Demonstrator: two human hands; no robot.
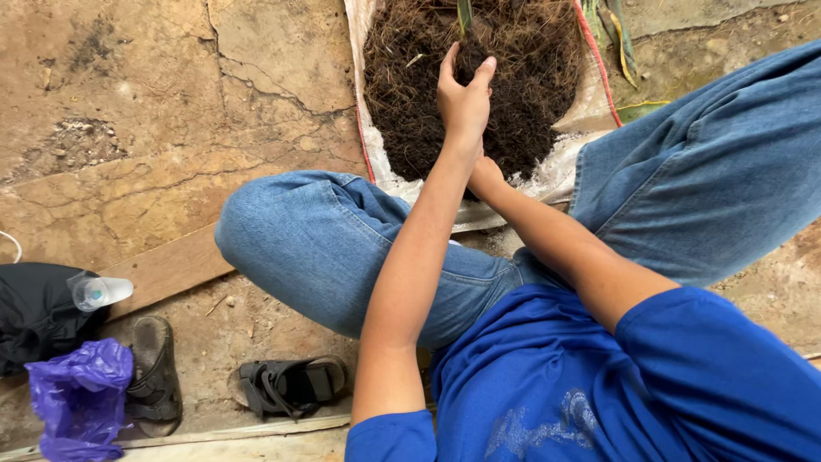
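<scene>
Ahead of my crossed legs, a white woven sack (376, 162) with a red edge stripe lies opened flat on the cracked earthen floor (128, 103), carrying a mound of dark brown fibrous compost (530, 77). My left hand (464, 98) rests on top of the mound, fingers (448, 62) bent and drawn together with the thumb, narrow, pinching at the fibres; whether it holds anything I cannot tell. My right hand (484, 177) sits just below it at the near edge of the mound, largely covered by the left forearm (410, 257), so its spread cannot be judged. A green leaf stem (464, 13) stands out of the compost just beyond the fingertips.

My knees in blue jeans (325, 239) flank the sack and block the view of its near corners. A wooden plank (167, 269) runs under the left knee. Further left lie a black bag (38, 312), a clear plastic bottle (101, 292) resting on it, and a crumpled purple plastic bag (79, 398). Two dark sandals (291, 385) sit near the purple bag, well apart from the sack. Green leaves (620, 43) lie on the floor beyond the sack's right edge.
</scene>
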